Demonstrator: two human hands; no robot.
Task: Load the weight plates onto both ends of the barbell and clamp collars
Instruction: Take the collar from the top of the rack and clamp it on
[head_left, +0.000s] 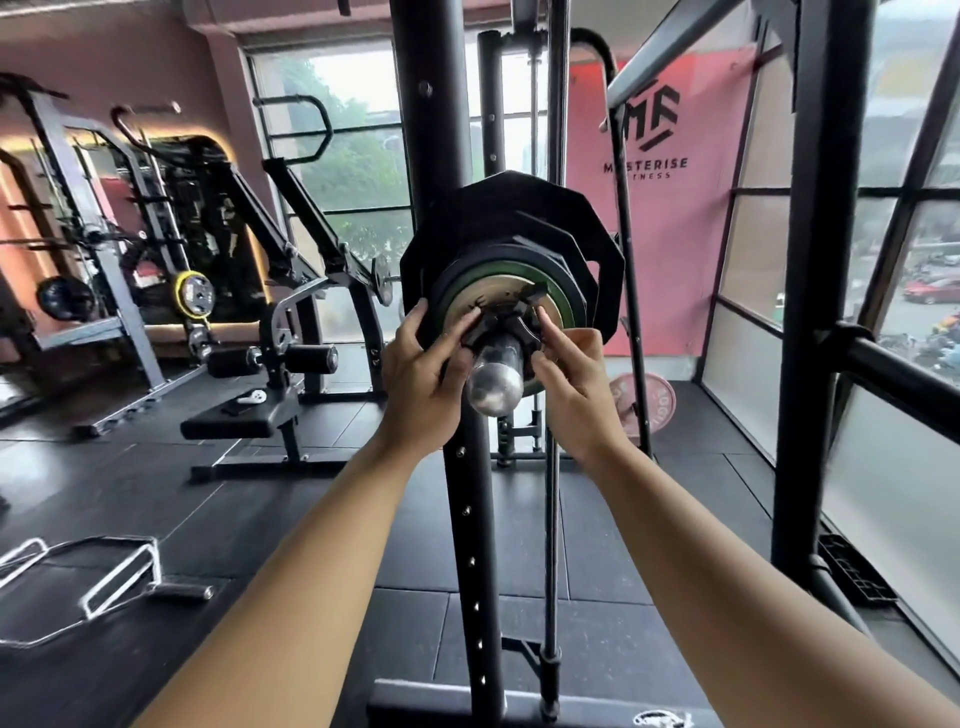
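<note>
Commercial gym: black steel rack upright (426, 130), grey plate-loaded lever machine (104, 249), black padded bench (234, 418), black rubber floor tiles (130, 493), pink banner with black logo (670, 218).

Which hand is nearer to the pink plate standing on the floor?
Right. The right hand holds the collar on its right side, with the pink plate just below and to its right. The left hand holds its left side, across the barbell sleeve.

Open air left of the bar end (493, 382); the black post (475, 519) and thin rod (552, 519) block below; railing (904, 373) crowds the right
</note>
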